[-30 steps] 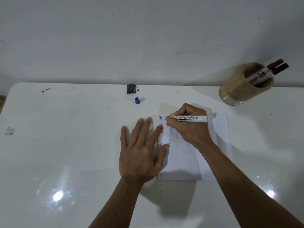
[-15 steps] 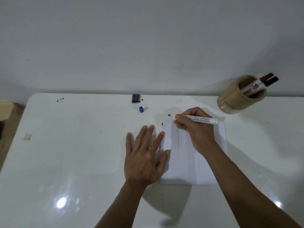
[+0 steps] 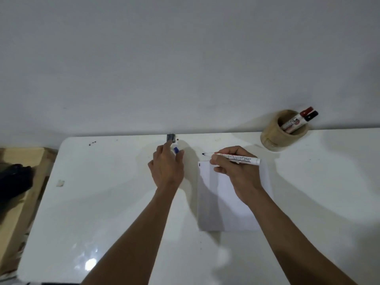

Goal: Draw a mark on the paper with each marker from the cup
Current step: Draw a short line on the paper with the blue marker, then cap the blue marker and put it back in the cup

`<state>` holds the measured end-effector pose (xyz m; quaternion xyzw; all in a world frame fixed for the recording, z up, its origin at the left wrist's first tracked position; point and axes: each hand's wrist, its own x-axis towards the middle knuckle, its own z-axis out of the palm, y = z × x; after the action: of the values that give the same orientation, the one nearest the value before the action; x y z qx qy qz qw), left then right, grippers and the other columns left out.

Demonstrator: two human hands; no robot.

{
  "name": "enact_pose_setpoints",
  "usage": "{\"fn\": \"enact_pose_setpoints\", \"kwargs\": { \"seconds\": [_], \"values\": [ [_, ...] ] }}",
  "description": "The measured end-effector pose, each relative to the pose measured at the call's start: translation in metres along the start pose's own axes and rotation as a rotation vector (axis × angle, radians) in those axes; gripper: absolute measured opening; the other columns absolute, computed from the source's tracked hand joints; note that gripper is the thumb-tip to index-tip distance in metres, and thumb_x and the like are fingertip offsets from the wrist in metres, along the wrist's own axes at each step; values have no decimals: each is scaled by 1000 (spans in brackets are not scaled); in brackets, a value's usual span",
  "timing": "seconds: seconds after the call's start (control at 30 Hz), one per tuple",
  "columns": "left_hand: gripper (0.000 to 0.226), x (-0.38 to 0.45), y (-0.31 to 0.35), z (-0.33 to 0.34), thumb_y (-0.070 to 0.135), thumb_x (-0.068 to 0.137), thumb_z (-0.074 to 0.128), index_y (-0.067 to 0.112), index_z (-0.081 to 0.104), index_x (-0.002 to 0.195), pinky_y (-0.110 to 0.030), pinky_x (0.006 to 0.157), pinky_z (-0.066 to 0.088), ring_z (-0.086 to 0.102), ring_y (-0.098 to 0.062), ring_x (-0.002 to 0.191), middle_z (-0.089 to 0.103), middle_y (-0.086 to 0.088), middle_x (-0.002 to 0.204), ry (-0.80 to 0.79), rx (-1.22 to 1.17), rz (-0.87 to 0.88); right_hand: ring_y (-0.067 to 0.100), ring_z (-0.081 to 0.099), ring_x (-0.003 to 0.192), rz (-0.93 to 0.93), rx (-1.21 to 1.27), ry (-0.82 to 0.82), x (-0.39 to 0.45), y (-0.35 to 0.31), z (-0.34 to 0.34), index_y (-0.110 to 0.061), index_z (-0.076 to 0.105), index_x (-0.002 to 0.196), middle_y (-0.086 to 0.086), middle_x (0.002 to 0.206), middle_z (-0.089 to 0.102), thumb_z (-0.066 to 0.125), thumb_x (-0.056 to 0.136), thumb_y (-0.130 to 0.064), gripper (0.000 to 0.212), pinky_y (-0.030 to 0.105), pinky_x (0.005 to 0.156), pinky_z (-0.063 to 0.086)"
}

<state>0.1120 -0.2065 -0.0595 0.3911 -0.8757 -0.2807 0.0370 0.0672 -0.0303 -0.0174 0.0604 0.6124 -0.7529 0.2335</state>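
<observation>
My right hand [image 3: 234,171] grips an uncapped white board marker [image 3: 236,158], its dark tip pointing left just beyond the far edge of the white paper [image 3: 226,208]. A short dark mark [image 3: 199,164] sits at the paper's far left corner. My left hand [image 3: 167,166] has reached to the small blue cap [image 3: 176,150] near the table's back edge, and its fingers close around the cap. A round wooden cup [image 3: 281,134] at the back right holds two markers, one red-capped [image 3: 306,112] and one black-capped [image 3: 312,115].
A small dark square object [image 3: 170,138] lies at the back edge beside the blue cap. The white table [image 3: 102,202] meets a white wall. A scrap [image 3: 60,183] lies at the left; beyond the left edge stand a wooden surface [image 3: 18,202] and something dark.
My left hand left the paper and moved up to the blue cap. My right hand lifted the marker off the paper, leaving a short mark. The view tilted upward.
</observation>
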Motion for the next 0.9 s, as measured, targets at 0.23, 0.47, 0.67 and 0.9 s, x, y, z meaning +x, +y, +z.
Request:
{"fn": "enact_pose_setpoints", "kwargs": {
  "seconds": [0.23,0.47,0.67,0.9],
  "values": [
    [15,-3,7,-10,28,92,64,19,74,98,-41,91,50,66,-24,95,74,-3,98,27,-249,-53,22,74,75,-24,-36,13,-10,-15,5,1,68,84,26,89,73,81,80,0,14,29,65,58],
    [20,-53,35,-59,29,94,65,19,78,84,-36,81,51,60,-17,86,74,2,90,-313,-1109,-317,26,78,76,-145,-58,35,-38,-40,28,6,68,88,14,81,78,84,80,-7,21,30,64,61],
    [25,-80,31,-95,30,95,63,21,81,80,-40,87,47,55,-19,90,72,2,93,-395,-1286,-328,27,78,76,-208,-95,43,-77,-50,49,3,70,86,12,79,78,84,81,-8,19,28,63,61],
    [25,-94,14,-116,31,95,63,20,81,82,-39,86,47,57,-19,89,73,5,90,-474,-1318,-305,29,77,77,-243,-78,95,-111,-41,63,3,68,85,12,78,77,83,81,-8,20,27,62,60]
  ]
}}
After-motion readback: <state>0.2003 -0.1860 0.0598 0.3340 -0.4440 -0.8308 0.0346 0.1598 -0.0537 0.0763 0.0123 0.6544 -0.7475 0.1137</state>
